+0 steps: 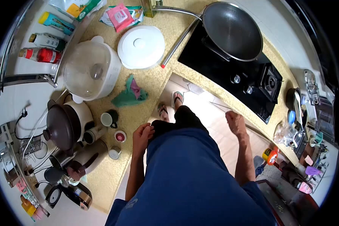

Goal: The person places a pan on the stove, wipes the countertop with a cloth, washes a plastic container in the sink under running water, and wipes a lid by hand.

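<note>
My left hand (141,136) hangs beside my dark shorts, close to the counter edge, its fingers loosely curled in with nothing visible in them. Over the floor on the other side, my right hand (235,122) is closed in a loose fist near the front edge of the hob; no object shows in it. On the counter nearest my left hand are a small round red-and-white lid or tin (120,136), a white cup (115,152) and a dark mug (109,119). A crumpled green cloth (130,94) with a purple patch lies farther along.
A large wok (232,32) sits on the black hob (214,67). On the counter stand a white steamer pot (92,71) with a clear cover, a white round lid (141,47) and a brown-lidded cooker (62,126). A brown jug (88,160) stands close by. Bottles line a wall rack.
</note>
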Demonstrator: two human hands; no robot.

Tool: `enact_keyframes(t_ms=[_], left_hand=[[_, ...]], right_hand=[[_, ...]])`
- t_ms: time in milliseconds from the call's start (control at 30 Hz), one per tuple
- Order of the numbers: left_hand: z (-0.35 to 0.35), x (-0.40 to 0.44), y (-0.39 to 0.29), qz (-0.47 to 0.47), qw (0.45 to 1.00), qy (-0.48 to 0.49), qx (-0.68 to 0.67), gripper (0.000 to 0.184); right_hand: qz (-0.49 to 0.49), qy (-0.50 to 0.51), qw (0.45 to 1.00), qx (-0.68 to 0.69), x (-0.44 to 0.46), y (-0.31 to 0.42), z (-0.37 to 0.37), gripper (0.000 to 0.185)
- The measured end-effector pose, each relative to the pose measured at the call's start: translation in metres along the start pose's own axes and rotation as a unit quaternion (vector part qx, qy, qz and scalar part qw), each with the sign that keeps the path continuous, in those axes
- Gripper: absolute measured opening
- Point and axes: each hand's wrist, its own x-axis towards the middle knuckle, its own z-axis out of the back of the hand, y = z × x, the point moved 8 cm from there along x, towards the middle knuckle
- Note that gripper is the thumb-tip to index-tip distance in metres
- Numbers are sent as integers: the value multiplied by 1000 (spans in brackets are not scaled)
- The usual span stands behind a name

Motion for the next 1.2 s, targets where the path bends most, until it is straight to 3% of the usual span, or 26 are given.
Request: enact_keyframes(t_ms=[300,633,867,1067,1200], left_hand=[[-40,31,-23,-26,980,136,140,33],[-155,31,-12,-24,923,247,295,31],[-301,-13,27,-8,847,338,410,32],[-389,-29,67,9,790,400,464,31],[-441,-52,88,6,752,439,491,32]], right_hand=[[-122,-19,991,46,-84,-22,-22,14],[-206,-162,953,151,-153,-92,5,14],[-375,-194,891,163,-314,-200,-38,20],[-517,-224,798,216,-422,-220,-66,21],[-552,-235,752,272,-434,-209,-68,16]])
